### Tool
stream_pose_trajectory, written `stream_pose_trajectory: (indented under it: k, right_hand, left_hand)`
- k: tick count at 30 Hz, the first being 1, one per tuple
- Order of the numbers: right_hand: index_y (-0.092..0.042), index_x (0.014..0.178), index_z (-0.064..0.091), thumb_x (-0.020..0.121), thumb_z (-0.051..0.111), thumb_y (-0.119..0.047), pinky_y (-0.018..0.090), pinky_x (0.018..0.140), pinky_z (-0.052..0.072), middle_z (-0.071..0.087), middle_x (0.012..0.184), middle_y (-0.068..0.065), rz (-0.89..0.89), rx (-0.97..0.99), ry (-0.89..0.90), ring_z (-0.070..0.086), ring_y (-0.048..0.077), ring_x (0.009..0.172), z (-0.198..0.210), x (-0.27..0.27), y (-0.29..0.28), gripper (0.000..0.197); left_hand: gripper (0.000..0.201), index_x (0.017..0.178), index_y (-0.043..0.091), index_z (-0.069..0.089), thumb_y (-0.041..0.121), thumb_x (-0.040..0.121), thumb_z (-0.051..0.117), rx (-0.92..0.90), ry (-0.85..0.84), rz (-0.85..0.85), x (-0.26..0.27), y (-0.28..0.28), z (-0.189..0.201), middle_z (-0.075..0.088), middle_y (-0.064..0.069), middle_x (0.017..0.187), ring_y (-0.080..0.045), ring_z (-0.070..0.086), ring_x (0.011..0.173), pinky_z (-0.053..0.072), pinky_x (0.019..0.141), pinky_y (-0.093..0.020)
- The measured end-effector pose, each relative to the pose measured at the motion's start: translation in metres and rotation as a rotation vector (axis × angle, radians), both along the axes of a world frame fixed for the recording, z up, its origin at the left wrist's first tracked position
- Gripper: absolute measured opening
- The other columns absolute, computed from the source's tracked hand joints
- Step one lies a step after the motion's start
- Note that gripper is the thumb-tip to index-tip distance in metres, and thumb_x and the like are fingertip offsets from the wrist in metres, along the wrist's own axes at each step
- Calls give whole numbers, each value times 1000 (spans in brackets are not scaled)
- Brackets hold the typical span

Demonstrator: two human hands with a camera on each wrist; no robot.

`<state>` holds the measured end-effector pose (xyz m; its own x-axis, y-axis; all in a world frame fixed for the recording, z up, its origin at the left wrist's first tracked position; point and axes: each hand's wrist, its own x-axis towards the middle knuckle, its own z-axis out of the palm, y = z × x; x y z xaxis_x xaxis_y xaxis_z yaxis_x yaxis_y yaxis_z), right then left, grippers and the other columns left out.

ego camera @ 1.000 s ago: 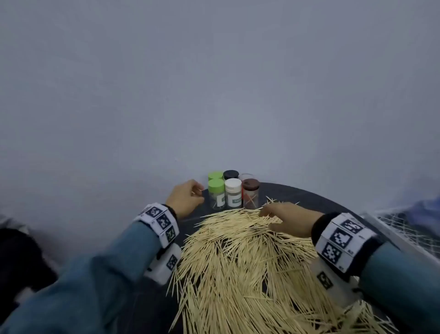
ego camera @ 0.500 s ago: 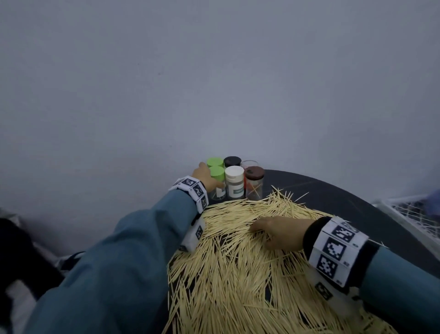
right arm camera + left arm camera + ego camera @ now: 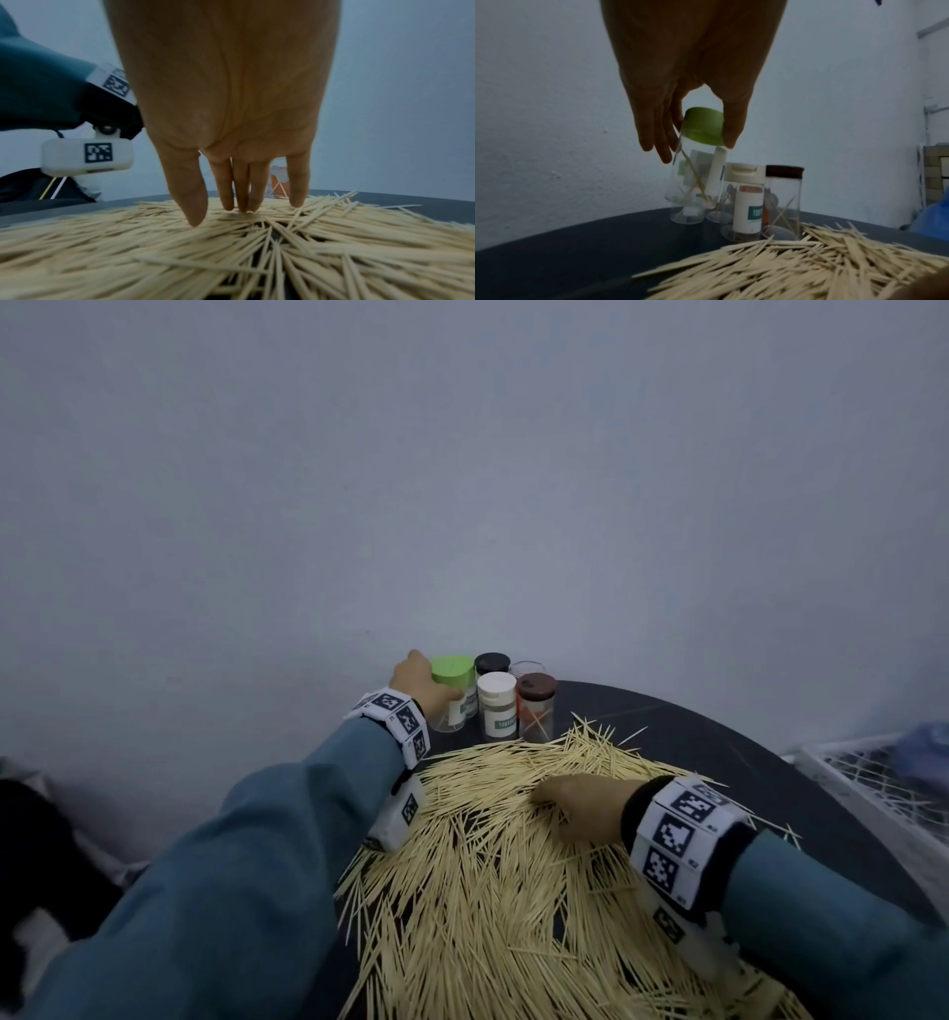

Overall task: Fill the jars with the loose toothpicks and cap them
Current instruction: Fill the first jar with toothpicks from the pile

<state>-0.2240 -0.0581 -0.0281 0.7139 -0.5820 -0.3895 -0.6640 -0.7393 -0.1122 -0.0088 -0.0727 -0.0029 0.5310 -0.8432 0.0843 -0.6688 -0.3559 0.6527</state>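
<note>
Now: left hand grip pinching green-capped jar, tilted, cap leaning right; right hand flat, fingers extended.

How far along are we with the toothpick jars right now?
Barely started. Done: nothing; the capped jars hold only a few sticks each, as in the brown-lidded jar. In hand: the left hand grips the green-lidded jar by its lid, tilted, and the right hand rests straight fingers on the toothpick pile. Left: nearly all the filling and capping.
</note>
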Motion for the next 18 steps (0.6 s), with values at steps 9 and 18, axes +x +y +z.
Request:
stream_pose_trajectory:
  k: [9,18]
  right_hand:
    - [-12,143,31,95,50,-17,32,109,32,37,147,6,-23,-72,-129,37,21,134,27,-14,24,52]
    - [-10,136,34,96,42,-13,35,100,40,48,134,9,-180,-108,-479,47,21,121,39,-58,32,41]
  left_hand:
    - [54,117,5,50,20,74,79,-239,11,-205,-43,70,32,59,-11,114,-20,54,94,45,73,-26]
    - [55,117,12,53,20,70,80,-245,30,-430,-110,101,12,58,1,108,-7,55,85,42,61,-4]
